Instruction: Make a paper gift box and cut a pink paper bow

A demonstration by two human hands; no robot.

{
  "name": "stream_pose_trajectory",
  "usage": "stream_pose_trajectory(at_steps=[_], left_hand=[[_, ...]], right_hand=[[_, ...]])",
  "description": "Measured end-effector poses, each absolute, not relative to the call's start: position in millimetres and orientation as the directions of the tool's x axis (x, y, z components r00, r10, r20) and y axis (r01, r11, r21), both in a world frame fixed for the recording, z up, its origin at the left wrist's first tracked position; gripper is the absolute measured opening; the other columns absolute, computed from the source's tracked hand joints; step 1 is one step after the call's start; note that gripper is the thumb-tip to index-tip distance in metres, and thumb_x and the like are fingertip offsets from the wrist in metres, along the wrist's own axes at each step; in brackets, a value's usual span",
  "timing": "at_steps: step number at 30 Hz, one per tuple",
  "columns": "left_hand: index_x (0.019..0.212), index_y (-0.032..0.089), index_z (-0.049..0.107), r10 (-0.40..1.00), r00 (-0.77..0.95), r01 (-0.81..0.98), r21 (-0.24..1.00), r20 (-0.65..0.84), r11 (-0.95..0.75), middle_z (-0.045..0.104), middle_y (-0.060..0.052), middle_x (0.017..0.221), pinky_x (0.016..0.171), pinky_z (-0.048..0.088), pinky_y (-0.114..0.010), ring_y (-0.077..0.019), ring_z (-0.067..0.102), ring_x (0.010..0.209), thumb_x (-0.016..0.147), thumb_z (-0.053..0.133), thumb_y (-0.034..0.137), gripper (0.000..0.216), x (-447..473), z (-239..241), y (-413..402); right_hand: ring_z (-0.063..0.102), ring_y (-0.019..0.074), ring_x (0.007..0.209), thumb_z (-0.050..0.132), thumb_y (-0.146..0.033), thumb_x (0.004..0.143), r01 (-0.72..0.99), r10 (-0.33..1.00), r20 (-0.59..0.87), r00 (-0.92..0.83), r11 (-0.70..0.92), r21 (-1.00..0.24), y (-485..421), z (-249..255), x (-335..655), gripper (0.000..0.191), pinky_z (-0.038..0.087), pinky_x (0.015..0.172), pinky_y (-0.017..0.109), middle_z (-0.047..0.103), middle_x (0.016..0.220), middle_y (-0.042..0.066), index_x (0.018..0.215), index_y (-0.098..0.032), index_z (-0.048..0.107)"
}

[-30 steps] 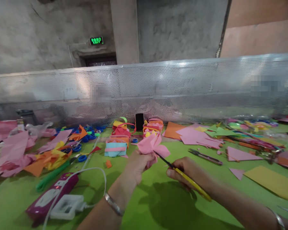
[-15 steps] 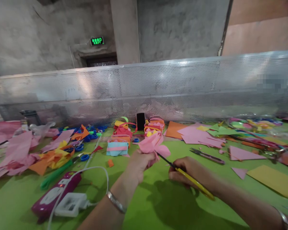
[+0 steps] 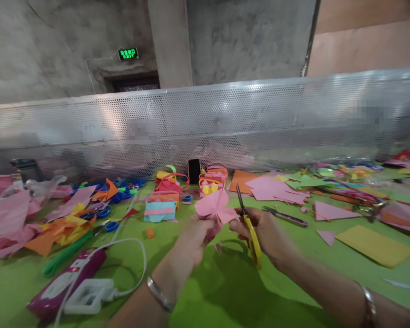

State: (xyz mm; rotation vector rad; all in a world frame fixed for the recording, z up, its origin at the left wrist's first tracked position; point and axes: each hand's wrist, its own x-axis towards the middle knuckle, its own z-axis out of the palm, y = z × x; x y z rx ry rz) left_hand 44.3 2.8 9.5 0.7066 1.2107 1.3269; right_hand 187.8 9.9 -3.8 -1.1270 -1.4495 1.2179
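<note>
My left hand (image 3: 194,237) is closed around the base of a pink folded paper flower (image 3: 214,207), held above the green table (image 3: 225,291). My right hand (image 3: 264,230) grips yellow-handled scissors (image 3: 248,221), blades pointing up beside the flower's right edge. Its thumb and fingers also touch the pink paper. Both wrists carry a metal bangle. A small pink scrap (image 3: 218,248) lies just under the hands.
A purple power strip with a white charger (image 3: 71,284) lies at lower left. Paper boxes (image 3: 159,209) and a black phone (image 3: 194,171) stand behind the hands. Grey scissors (image 3: 285,216), pink sheets (image 3: 273,187) and a yellow sheet (image 3: 374,246) lie to the right. A perforated metal screen (image 3: 259,123) bounds the far edge.
My right hand has risen and swung the scissors from pointing left at the flower's base to pointing upward beside it. Both hands have come closer together.
</note>
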Motion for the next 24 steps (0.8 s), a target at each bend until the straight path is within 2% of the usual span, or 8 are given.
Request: stream_pose_trajectory(at_steps=[4,7,11,17,20,24], left_hand=[[0.063,0.014,0.066,0.953,-0.168,-0.343,0.921,-0.252,0.183,0.063,-0.001,0.056,0.053,0.045,-0.021,-0.0083,0.053,0.046,0.060,0.063,-0.001,0.015,51.2,5.8,0.1],[0.065,0.016,0.067,0.953,-0.199,-0.351,0.925,-0.228,0.147,0.068,-0.002,0.065,0.061,0.048,-0.022,-0.0097,0.059,0.055,0.062,0.063,-0.002,0.018,50.2,4.7,2.1],[0.067,0.018,0.068,0.952,-0.250,-0.356,0.931,-0.178,0.081,0.070,-0.002,0.072,0.067,0.050,-0.022,-0.0107,0.062,0.063,0.062,0.063,-0.002,0.021,47.9,4.5,4.0],[0.067,0.014,0.070,0.972,-0.100,-0.303,0.937,-0.212,0.173,0.070,-0.004,0.067,0.059,0.049,-0.023,-0.0107,0.060,0.054,0.057,0.064,-0.003,0.020,54.0,-2.6,2.0],[0.066,0.015,0.070,0.980,-0.074,-0.276,0.948,-0.186,0.159,0.070,-0.003,0.067,0.063,0.050,-0.025,-0.0118,0.061,0.056,0.056,0.062,-0.005,0.023,57.2,-5.7,0.9],[0.076,0.017,0.071,0.993,0.057,-0.286,0.951,-0.106,0.118,0.071,-0.006,0.078,0.069,0.052,-0.031,-0.0171,0.065,0.067,0.059,0.065,0.001,0.024,62.1,-2.9,-2.4]], right_hand=[[0.055,0.0141,0.061,0.076,-0.040,0.053,0.032,0.994,0.073,-0.078,0.076,-0.997,8.5,-0.9,186.2,0.051,0.048,0.059,0.028,0.059,0.071,0.001,0.094,-0.014,0.058],[0.055,0.0126,0.058,0.076,-0.044,0.055,-0.022,0.993,0.062,-0.096,0.060,-0.998,8.1,2.1,190.9,0.053,0.047,0.056,0.026,0.059,0.074,0.001,0.095,-0.015,0.057],[0.050,0.0081,0.050,0.074,-0.045,0.058,-0.097,0.986,0.078,-0.146,0.064,-0.993,11.4,2.0,196.9,0.050,0.047,0.056,0.025,0.057,0.069,-0.002,0.095,-0.016,0.056],[0.058,0.0147,0.067,0.079,-0.030,0.050,-0.049,0.969,0.188,-0.163,0.183,-0.982,23.0,-2.5,197.0,0.044,0.048,0.059,0.025,0.062,0.077,0.002,0.085,-0.016,0.057],[0.057,0.0140,0.061,0.078,-0.027,0.049,-0.024,0.961,0.163,-0.222,0.162,-0.987,22.6,-2.6,193.8,0.039,0.048,0.059,0.026,0.063,0.068,0.000,0.081,-0.015,0.059],[0.059,0.0150,0.059,0.075,-0.023,0.050,-0.040,0.962,0.102,-0.253,0.095,-0.995,19.6,-2.1,191.5,0.046,0.049,0.058,0.027,0.066,0.069,0.001,0.092,-0.014,0.060]])
